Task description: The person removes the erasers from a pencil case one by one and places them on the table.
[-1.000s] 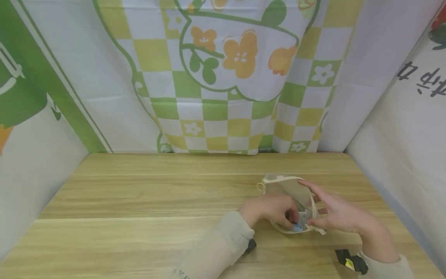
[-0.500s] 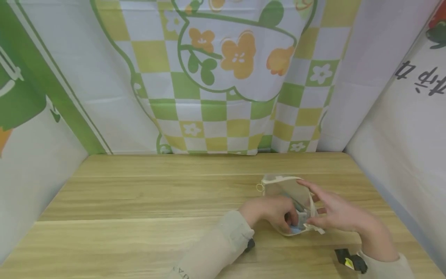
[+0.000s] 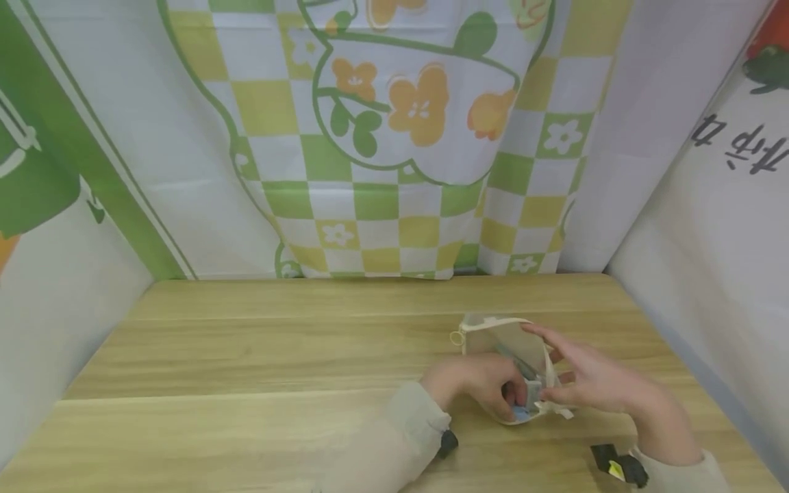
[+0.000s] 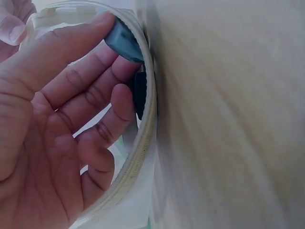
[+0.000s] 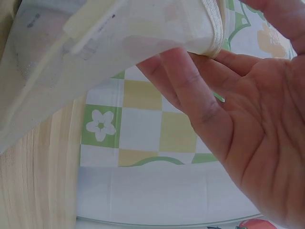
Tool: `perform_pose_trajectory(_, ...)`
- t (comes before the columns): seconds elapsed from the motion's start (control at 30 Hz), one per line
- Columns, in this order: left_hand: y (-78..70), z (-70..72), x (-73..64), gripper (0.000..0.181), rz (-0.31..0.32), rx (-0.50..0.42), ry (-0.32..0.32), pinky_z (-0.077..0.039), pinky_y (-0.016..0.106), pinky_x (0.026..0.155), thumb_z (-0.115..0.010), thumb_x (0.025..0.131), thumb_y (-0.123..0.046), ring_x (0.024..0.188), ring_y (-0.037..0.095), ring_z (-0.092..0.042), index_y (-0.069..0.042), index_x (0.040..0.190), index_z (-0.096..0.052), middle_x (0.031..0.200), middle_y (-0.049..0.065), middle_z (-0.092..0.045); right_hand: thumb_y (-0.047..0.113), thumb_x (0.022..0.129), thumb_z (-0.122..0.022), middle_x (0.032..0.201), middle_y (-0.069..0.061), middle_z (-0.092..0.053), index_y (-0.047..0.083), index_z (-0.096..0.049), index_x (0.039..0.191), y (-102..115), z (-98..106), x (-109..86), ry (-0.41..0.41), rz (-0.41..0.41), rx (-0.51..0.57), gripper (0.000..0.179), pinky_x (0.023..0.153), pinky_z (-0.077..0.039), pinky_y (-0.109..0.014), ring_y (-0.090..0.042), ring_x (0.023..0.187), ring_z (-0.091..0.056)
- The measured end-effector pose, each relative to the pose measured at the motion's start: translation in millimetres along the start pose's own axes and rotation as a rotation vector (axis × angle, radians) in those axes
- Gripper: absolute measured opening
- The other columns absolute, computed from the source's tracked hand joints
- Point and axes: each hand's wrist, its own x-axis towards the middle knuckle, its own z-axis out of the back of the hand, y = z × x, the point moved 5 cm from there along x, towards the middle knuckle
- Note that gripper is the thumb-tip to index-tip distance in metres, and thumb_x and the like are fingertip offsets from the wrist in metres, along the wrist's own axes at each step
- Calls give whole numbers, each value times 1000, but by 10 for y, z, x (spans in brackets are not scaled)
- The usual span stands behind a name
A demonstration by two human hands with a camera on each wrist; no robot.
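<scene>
A translucent pouch (image 3: 493, 340) with a cream zipper rim and a ring pull sits with its mouth open at the table's right. My left hand (image 3: 487, 380) reaches inside it. In the left wrist view, its thumb and fingers pinch a small blue-teal object (image 4: 125, 42) just within the zipper rim (image 4: 150, 95); the kind is unclear. A black item (image 4: 139, 94) lies by the fingertips. From the right, my right hand (image 3: 594, 376) holds the pouch's edge, thumb at the rim and fingers along the outside. A pale greyish block (image 3: 533, 390) shows inside the pouch.
The wooden table (image 3: 246, 356) runs back to a checked, flowered curtain (image 3: 382, 205). White printed cloth (image 3: 709, 226) hangs on the right side. Black wrist gear (image 3: 448, 444) shows under the left sleeve, and more black gear (image 3: 629, 469) with a yellow patch by the right.
My left fingers have shifted slightly lower within the pouch, and more of the contents behind them shows. My right hand keeps its hold on the edge. The head view has tilted a little.
</scene>
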Motion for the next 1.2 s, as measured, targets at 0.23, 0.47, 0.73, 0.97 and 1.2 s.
perform_pose_trajectory(0.23,51,-30,0,18,-3,-16,-37,-46,11,69,-78,83,-15,76,-1,-56,-16,100,-75,83,-13,-63,25,83,-80,144,-31,-42,12,-19,158,-10,-18,19,12,-6,8,97,80,-58,-30,-41,117,-53)
perform_pose_trajectory(0.47,53,6,-36,17,-19,-42,-53,-47,11,68,-79,82,-12,74,0,-57,-13,98,-74,82,-12,-63,24,83,-79,141,-29,-46,12,-19,158,6,-17,19,11,-6,7,96,81,-58,-29,-37,116,-53)
perform_pose_trajectory(0.73,70,23,-65,20,-51,-78,-62,-46,10,70,-78,82,-8,77,0,-55,-10,101,-71,86,-10,-62,27,83,-79,137,-26,-50,10,-21,157,7,-27,8,8,4,2,96,81,-58,-28,-26,114,-56)
perform_pose_trajectory(0.97,79,87,-124,23,-57,-105,-88,-47,10,74,-75,82,-3,80,0,-58,-6,104,-71,92,-5,-67,26,83,-79,140,-29,-46,11,-20,157,11,-32,7,4,8,-14,96,80,-59,-29,-37,115,-54)
perform_pose_trajectory(1.2,91,128,-153,20,-47,-88,-98,-48,10,73,-75,83,-3,79,-1,-57,-6,103,-72,91,-5,-67,22,83,-79,142,-30,-44,11,-20,157,10,-27,16,15,-11,0,96,80,-58,-31,-41,118,-53)
